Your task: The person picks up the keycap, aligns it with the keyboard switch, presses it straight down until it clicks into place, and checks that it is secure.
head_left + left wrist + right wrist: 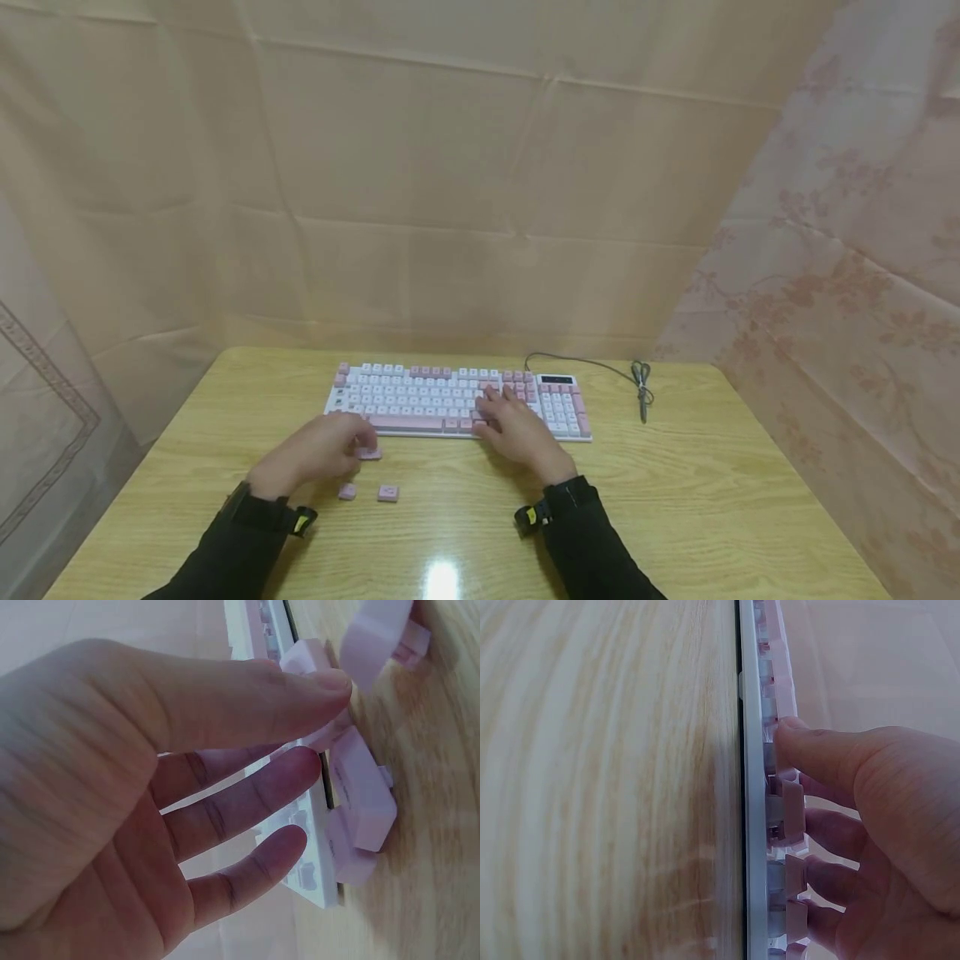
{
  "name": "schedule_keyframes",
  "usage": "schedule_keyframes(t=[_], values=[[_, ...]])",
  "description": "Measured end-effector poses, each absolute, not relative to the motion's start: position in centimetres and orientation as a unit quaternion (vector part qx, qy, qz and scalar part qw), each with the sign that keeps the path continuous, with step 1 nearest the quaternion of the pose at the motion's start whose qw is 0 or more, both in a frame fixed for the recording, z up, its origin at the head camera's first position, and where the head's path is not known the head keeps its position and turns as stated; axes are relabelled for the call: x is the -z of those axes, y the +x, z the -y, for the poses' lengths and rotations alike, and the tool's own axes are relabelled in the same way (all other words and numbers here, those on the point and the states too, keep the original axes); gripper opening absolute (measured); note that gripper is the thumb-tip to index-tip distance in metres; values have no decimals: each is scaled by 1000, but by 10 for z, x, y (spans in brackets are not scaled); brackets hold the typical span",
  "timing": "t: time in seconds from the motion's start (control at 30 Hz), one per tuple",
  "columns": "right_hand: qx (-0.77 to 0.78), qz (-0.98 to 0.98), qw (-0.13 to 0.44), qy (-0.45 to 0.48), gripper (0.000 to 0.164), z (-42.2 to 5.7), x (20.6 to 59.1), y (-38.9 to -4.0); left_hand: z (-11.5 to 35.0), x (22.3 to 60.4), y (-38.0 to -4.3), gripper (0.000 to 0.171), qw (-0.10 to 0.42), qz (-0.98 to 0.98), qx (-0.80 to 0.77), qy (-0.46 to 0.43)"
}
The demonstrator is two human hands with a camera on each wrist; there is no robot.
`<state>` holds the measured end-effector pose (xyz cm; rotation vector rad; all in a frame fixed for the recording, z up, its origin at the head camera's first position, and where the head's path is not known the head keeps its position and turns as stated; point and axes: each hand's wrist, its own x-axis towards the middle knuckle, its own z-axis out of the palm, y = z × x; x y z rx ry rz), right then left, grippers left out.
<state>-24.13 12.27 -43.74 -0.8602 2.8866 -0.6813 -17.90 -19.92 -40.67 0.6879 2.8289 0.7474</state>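
A white and pink keyboard [405, 423] lies on the wooden table, with bare key positions at its lower left. My left hand [322, 450] hovers by that corner, its thumb and fingers close around loose pink keycaps [369, 454]. In the left wrist view, the fingers are extended and apart; pink keycaps [365, 791] lie beyond their tips, and the thumb partly covers others. Whether the thumb touches one is unclear. My right hand [517, 429] rests spread on the keyboard's right-middle keys; its thumb lies against the front-row pink keys [783, 675] in the right wrist view.
Two more loose keycaps, one pink [347, 492] and another [387, 493], lie on the table [675, 500] in front of the left hand. A bundled cable [642, 387] lies right of the keyboard. A beige cloth [450, 275] hangs behind the table.
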Motion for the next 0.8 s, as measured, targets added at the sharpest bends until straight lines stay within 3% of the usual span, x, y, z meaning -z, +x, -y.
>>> schedule_keyframes(t=[0.8], values=[[228, -934, 31, -272, 48, -122, 435, -240, 200, 413, -179, 15, 74, -943, -240, 219]])
